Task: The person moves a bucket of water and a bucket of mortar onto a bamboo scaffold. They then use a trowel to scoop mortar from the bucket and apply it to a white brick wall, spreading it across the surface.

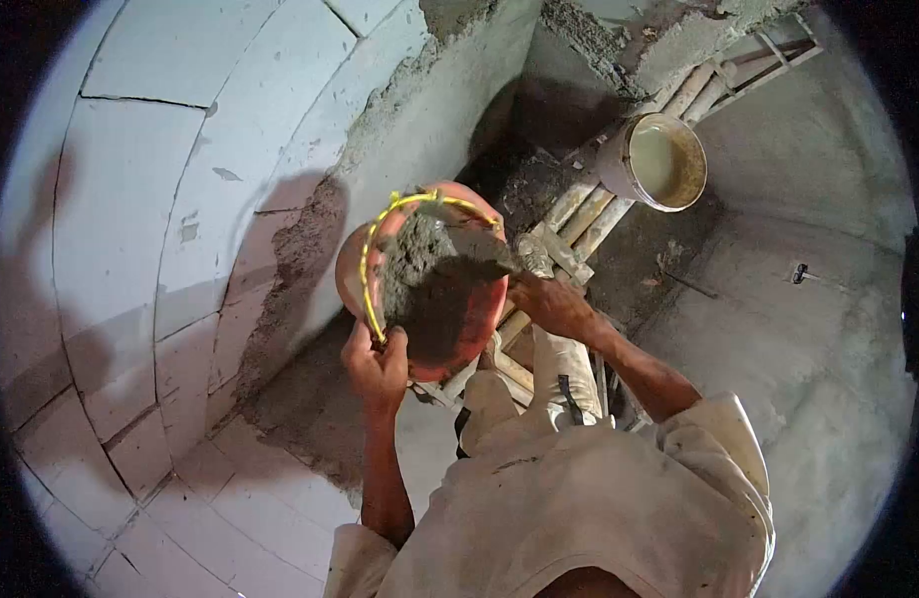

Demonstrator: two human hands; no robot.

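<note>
An orange-red bucket (pixel 487 344) is held up in front of the body, tilted, its mouth facing the camera. Wet grey mortar (pixel 424 244) lies inside it, and a yellow cord (pixel 368 284) runs along the rim. My left hand (pixel 377 367) is closed on the bucket's near left rim, thumb on the cord. On the right side, my right hand (pixel 554 304) is closed at the bucket's edge beside a dark lump of mortar; what its fingers grip is hidden from view.
A white bucket (pixel 635 159) with cloudy liquid stands on wooden poles (pixel 591 221) beyond my right hand. Light block wall (pixel 131 169) rises on the left, with rough mortar patches. A grey plastered wall (pixel 808 319) is on the right. Below are my legs.
</note>
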